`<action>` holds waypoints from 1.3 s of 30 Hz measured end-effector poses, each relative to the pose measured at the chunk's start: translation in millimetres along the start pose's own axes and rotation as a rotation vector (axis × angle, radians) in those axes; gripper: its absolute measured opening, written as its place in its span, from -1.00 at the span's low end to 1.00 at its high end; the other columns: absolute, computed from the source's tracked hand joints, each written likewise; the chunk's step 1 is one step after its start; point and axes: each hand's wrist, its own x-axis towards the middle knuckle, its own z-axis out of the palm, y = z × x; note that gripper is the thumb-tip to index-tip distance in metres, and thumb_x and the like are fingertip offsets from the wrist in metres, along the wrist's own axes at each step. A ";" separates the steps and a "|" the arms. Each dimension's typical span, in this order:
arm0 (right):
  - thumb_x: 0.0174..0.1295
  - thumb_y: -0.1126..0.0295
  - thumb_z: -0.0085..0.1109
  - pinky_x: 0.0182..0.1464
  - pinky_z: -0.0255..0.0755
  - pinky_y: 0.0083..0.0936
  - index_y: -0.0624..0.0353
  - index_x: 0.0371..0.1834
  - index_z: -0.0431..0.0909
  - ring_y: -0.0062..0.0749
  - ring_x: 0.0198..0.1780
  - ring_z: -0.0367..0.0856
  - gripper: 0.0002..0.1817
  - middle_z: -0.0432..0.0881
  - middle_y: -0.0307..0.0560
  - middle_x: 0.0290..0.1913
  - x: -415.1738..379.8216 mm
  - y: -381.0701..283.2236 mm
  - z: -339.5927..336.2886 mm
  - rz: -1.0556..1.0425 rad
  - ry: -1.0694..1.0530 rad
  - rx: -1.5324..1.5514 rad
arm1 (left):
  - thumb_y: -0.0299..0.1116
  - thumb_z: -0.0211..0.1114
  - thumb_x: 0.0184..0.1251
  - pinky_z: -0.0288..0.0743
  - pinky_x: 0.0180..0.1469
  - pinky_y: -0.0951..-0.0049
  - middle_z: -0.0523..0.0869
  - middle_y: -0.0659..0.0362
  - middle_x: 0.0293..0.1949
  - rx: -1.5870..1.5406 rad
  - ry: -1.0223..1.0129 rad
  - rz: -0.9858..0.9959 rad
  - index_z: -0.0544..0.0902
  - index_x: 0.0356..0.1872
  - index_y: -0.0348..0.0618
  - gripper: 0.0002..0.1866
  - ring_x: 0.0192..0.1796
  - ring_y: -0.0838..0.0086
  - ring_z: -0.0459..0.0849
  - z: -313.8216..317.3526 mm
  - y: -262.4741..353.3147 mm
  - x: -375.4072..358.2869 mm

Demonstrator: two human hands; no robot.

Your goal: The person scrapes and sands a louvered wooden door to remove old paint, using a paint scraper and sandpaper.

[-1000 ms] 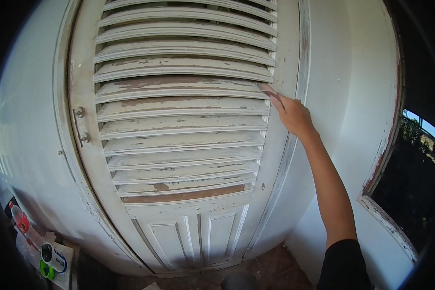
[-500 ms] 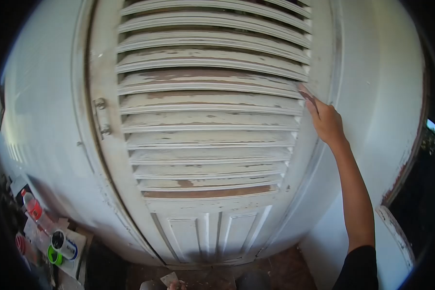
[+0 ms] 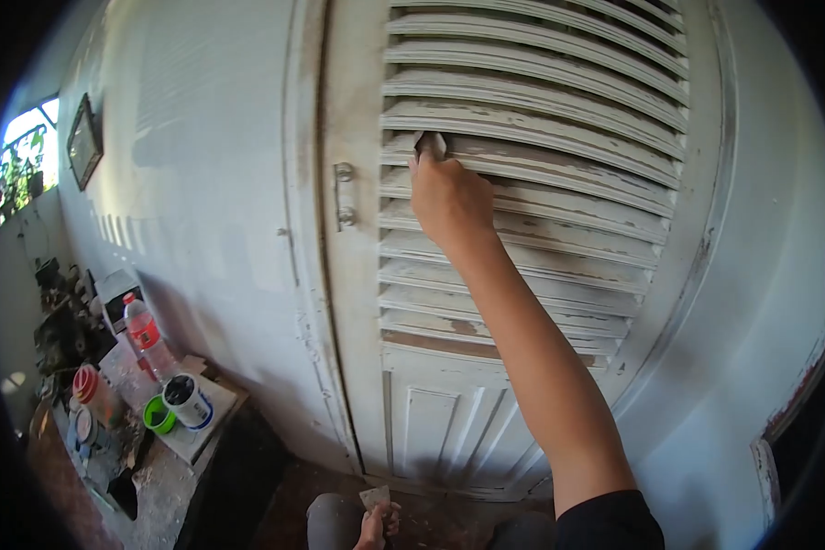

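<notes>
My right hand (image 3: 454,197) reaches up to the white louvered door (image 3: 353,275), closed around a folded piece of sandpaper (image 3: 431,145). The sandpaper is at the left end of one slat, close to the door's side frame. Brown patches show through worn white paint on this slat and several others. Low in front of my knees, my left hand (image 3: 376,527) grips a small flat pale piece (image 3: 374,498) with squared corners.
At the lower left a cluttered table (image 3: 206,449) carries a clear bottle with a red label (image 3: 142,325), a white tub (image 3: 188,401), a green cup (image 3: 159,415) and a red-lidded jar (image 3: 92,385). A metal bolt (image 3: 344,197) sits on the door's left edge. A picture frame (image 3: 84,142) hangs on the wall.
My right hand has gone from the right end of the slat to its left end with the sandpaper. The view has turned left, showing more of the table and a window.
</notes>
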 end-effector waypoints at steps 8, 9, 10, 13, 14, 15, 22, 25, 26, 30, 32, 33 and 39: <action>0.56 0.19 -0.15 -0.03 0.62 0.08 0.09 0.26 0.50 0.19 -0.09 0.77 -0.62 0.75 0.29 -0.20 5.0 -7.9 -18.0 -0.016 -0.126 -0.086 | -0.22 -0.06 0.62 0.05 -0.63 0.56 0.34 0.33 -0.58 -0.080 0.070 -0.009 0.60 -0.12 -0.15 -0.70 -0.65 0.63 0.18 -22.1 14.5 -5.3; 0.55 0.20 -0.14 -0.04 0.62 0.07 0.16 0.26 0.49 0.19 -0.10 0.77 -0.61 0.76 0.27 -0.20 13.6 -8.6 -13.6 -0.035 -0.135 -0.123 | -0.19 -0.04 0.63 0.23 -0.57 0.50 0.45 0.25 -0.49 -0.068 -0.053 -0.013 0.60 -0.05 -0.16 -0.70 -0.58 0.55 0.34 -35.2 11.1 2.9; 0.55 0.20 -0.14 -0.04 0.62 0.07 0.16 0.26 0.49 0.19 -0.10 0.77 -0.61 0.76 0.27 -0.20 15.5 -11.0 -6.2 -0.032 -0.142 -0.128 | -0.16 -0.01 0.63 0.40 -0.51 0.43 0.57 0.18 -0.41 -0.055 -0.175 -0.019 0.60 0.02 -0.17 -0.67 -0.50 0.47 0.49 -48.1 5.1 8.0; 0.47 0.32 -0.07 -0.08 0.65 0.01 0.35 0.30 0.46 0.14 -0.13 0.79 -0.57 0.77 0.28 -0.21 10.2 -33.4 2.8 0.031 -0.089 -0.192 | -0.06 0.15 0.55 0.15 -0.52 0.53 0.39 0.30 -0.53 -0.042 -0.110 -0.109 0.58 -0.14 -0.15 -0.67 -0.57 0.59 0.31 -22.1 23.9 -10.6; 0.47 0.32 -0.07 -0.08 0.65 0.01 0.35 0.30 0.46 0.14 -0.13 0.79 -0.57 0.77 0.28 -0.21 6.5 -39.9 -0.8 0.034 -0.094 -0.199 | -0.06 0.15 0.55 0.15 -0.52 0.53 0.39 0.30 -0.53 -0.043 -0.113 -0.118 0.58 -0.14 -0.15 -0.67 -0.57 0.59 0.31 -27.3 22.7 -11.8; 0.42 0.38 -0.06 -0.10 0.65 -0.01 0.36 0.31 0.44 0.13 -0.14 0.80 -0.55 0.77 0.29 -0.22 5.0 -45.9 -4.7 0.017 -0.123 -0.238 | -0.07 0.14 0.55 0.16 -0.54 0.53 0.41 0.28 -0.53 -0.022 -0.105 -0.095 0.59 -0.13 -0.18 -0.66 -0.58 0.57 0.32 -31.2 18.6 -10.4; 0.39 0.42 -0.04 -0.21 0.68 -0.10 0.38 0.20 0.49 0.00 -0.23 0.82 -0.62 0.79 0.18 -0.27 -8.4 -50.8 7.1 -0.011 -0.062 -0.337 | -0.04 0.17 0.50 0.19 -0.54 0.52 0.46 0.26 -0.49 -0.043 -0.093 -0.095 0.60 -0.16 -0.22 -0.62 -0.55 0.55 0.37 -35.9 5.4 10.3; 0.49 0.32 -0.11 -0.24 0.65 -0.06 0.17 0.31 0.45 0.02 -0.37 0.78 -0.60 0.76 0.13 -0.43 -79.4 -55.2 10.6 -0.137 -0.303 -0.251 | -0.03 0.17 0.52 0.23 -0.51 0.51 0.50 0.24 -0.48 -0.055 -0.157 -0.125 0.62 -0.14 -0.21 -0.61 -0.51 0.52 0.42 -43.2 4.6 9.1; 0.52 0.26 -0.14 -0.26 0.64 -0.04 0.09 0.37 0.43 0.03 -0.42 0.77 -0.58 0.74 0.12 -0.48 -120.8 -52.5 20.2 -0.144 -0.352 -0.234 | -0.03 0.16 0.53 0.24 -0.50 0.50 0.52 0.23 -0.49 -0.063 -0.183 -0.126 0.64 -0.13 -0.20 -0.62 -0.49 0.50 0.46 -49.2 1.8 11.4; 0.54 -0.02 -0.17 -0.17 0.59 0.10 -0.20 0.40 0.46 0.20 -0.22 0.74 -0.53 0.74 0.21 -0.28 -302.1 -4.8 72.2 0.180 -0.939 0.105 | -0.03 0.11 0.56 0.42 -0.43 0.43 0.63 0.12 -0.32 -0.138 -0.252 -0.125 0.63 -0.12 -0.21 -0.60 -0.40 0.39 0.58 -46.9 8.7 7.8; 0.50 -0.02 -0.05 -0.17 0.58 0.09 -0.26 0.34 0.52 0.18 -0.22 0.74 -0.57 0.75 0.17 -0.28 -411.7 24.2 100.5 0.163 -1.048 0.214 | -0.24 0.15 0.58 0.58 -0.31 0.33 0.67 0.00 -0.07 -0.341 -0.233 -0.279 0.55 0.08 -0.22 -0.72 -0.27 0.34 0.66 -28.6 17.6 -8.2; 0.46 0.02 0.03 -0.17 0.59 0.07 -0.26 0.35 0.53 0.18 -0.23 0.73 -0.57 0.74 0.17 -0.28 -446.6 23.5 100.8 0.164 -1.087 0.267 | -0.10 0.04 0.63 0.63 -0.10 0.15 0.68 -0.03 -0.03 -0.206 -0.306 -0.237 0.54 0.20 -0.19 -0.60 -0.12 0.18 0.70 -19.7 29.8 -26.5; 0.48 0.32 0.15 0.28 0.45 -0.13 0.19 0.33 0.54 0.10 0.28 0.54 -0.59 0.56 0.20 0.31 -565.3 -15.1 86.0 0.371 -1.083 0.814 | -0.02 0.08 0.63 0.57 0.09 0.07 0.66 0.02 0.02 -0.022 -0.319 -0.252 0.56 0.20 -0.14 -0.57 0.03 0.16 0.64 -52.0 -22.7 18.0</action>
